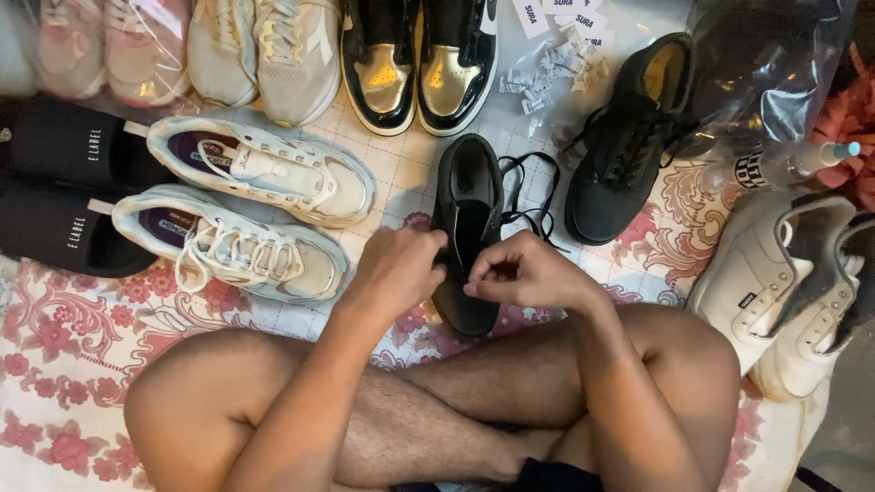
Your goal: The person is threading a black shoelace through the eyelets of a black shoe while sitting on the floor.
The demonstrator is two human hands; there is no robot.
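At frame centre the black shoe (467, 237) lies on the floral cloth (64, 328); my left hand (396, 269) curls closed against its left edge; my right hand (524, 273) pinches narrow at its black lace (529, 196), which trails toward the upper right.

Both forearms reach forward over crossed legs, left hand (398, 266) curled, right hand (521, 272) in a fingertip pinch grip.

Small white paper labels (556, 55) top centre; clear plastic bags (91, 46) over corner shoes.
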